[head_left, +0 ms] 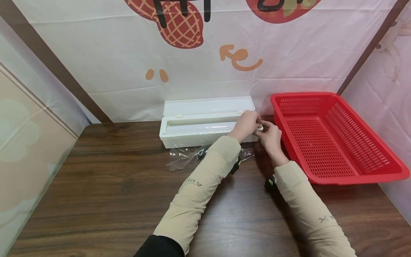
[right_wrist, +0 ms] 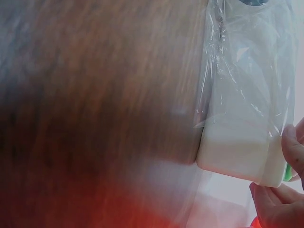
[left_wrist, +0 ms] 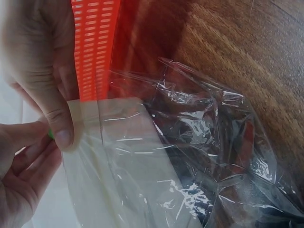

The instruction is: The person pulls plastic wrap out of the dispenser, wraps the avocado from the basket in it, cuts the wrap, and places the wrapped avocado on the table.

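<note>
Cling film (head_left: 189, 157) is pulled out of the white dispenser box (head_left: 192, 134), lying crumpled on the wooden table (head_left: 112, 185) just under the left forearm. Box lid (head_left: 208, 106) is open. Left hand (head_left: 246, 125) and right hand (head_left: 271, 137) are met at the box's right end, fingers pinched on a small green slider (left_wrist: 50, 134). Red basket (head_left: 334, 135) is sat just right of the right hand.
</note>
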`<state>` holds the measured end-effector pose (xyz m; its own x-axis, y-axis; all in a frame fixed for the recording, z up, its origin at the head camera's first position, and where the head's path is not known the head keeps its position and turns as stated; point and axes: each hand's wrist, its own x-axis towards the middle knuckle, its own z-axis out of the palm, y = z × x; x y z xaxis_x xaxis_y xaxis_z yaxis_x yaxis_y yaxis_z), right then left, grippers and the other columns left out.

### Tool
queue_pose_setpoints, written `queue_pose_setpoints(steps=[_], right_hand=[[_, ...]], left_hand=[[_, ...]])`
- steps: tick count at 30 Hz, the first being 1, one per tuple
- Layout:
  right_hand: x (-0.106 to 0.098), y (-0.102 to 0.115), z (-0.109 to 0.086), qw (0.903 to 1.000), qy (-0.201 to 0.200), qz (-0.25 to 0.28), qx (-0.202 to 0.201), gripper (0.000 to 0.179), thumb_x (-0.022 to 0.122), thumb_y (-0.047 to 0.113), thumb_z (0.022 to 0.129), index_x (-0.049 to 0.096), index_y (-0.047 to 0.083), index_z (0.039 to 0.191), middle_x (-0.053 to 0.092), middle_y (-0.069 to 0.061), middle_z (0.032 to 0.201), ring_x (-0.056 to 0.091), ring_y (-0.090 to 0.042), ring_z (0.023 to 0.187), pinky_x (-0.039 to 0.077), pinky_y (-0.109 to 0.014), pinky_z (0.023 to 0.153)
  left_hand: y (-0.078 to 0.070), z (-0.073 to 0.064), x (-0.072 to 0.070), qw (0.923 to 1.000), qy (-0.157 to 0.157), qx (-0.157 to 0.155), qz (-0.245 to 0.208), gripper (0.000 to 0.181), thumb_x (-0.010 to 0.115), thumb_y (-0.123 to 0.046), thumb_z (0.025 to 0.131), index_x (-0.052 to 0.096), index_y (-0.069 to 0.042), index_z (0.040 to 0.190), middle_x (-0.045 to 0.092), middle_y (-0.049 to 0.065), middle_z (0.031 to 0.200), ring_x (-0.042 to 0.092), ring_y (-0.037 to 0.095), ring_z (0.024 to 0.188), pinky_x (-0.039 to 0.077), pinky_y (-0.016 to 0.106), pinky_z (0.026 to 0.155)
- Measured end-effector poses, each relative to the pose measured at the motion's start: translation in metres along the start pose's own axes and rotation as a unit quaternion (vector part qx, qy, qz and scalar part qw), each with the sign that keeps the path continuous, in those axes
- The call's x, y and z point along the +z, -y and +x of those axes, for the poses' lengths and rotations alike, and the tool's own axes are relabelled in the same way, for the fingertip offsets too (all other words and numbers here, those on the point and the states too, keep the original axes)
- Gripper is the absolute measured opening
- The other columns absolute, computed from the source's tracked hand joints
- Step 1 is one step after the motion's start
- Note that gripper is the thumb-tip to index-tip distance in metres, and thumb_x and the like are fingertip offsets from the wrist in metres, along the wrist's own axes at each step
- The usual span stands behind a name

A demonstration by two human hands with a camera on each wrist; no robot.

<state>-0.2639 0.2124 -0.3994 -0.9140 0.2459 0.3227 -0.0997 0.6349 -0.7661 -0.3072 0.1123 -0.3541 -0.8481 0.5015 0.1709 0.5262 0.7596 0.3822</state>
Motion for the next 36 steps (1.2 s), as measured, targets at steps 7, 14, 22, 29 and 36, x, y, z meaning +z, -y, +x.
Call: queue_pose_setpoints(steps=[7,14,22,29,36], right_hand=[[-0.0015,0.0007,0.0004,0.9999,0.005,-0.010,0.005,0.043,0.074,0.017,0.076,0.063,-0.001,0.113,0.066,-0.021,0.096,0.062,-0.031,0.085,0.046,-0.035,0.068],[-0.0020,0.0006,-0.0002,0.9998,0.006,-0.016,0.005,0.041,0.074,0.018,0.075,0.064,-0.002,0.109,0.066,-0.021,0.095,0.062,-0.032,0.086,0.045,-0.039,0.073],[-0.0022,-0.0002,-0.0004,0.9999,0.009,0.007,0.004,0.042,0.075,0.015,0.075,0.062,-0.001,0.112,0.065,-0.020,0.102,0.062,-0.031,0.092,0.039,-0.042,0.088],[-0.0025,0.0011,0.0012,0.9996,0.025,-0.009,0.001,0.046,0.073,0.019,0.077,0.060,0.007,0.120,0.066,-0.016,0.104,0.056,-0.030,0.083,0.040,-0.039,0.079],[-0.0013,0.0023,0.0018,0.9990,0.042,-0.014,0.010,0.044,0.071,0.019,0.079,0.060,0.007,0.120,0.067,-0.017,0.097,0.052,-0.026,0.075,0.040,-0.029,0.061]], left_hand=[[0.0000,-0.0008,-0.0037,1.0000,-0.004,-0.003,-0.002,0.012,0.068,-0.017,0.082,0.073,-0.010,0.091,0.069,-0.001,0.090,0.061,0.011,0.086,0.046,0.018,0.075],[0.0009,-0.0030,-0.0055,0.9999,-0.005,0.000,-0.014,0.009,0.067,-0.012,0.081,0.074,-0.012,0.087,0.069,-0.003,0.091,0.061,0.011,0.087,0.045,0.017,0.075],[0.0023,-0.0022,-0.0062,0.9999,0.002,0.000,-0.010,0.009,0.067,-0.011,0.081,0.074,-0.012,0.086,0.069,-0.003,0.090,0.061,0.012,0.088,0.046,0.019,0.078],[0.0041,-0.0008,-0.0058,1.0000,0.001,-0.008,-0.005,0.009,0.066,-0.012,0.081,0.075,-0.013,0.086,0.069,-0.004,0.090,0.060,0.012,0.088,0.046,0.019,0.078],[0.0055,-0.0010,-0.0058,1.0000,0.003,-0.007,-0.006,0.011,0.066,-0.011,0.082,0.074,-0.014,0.088,0.069,-0.004,0.091,0.060,0.011,0.087,0.046,0.019,0.076]])
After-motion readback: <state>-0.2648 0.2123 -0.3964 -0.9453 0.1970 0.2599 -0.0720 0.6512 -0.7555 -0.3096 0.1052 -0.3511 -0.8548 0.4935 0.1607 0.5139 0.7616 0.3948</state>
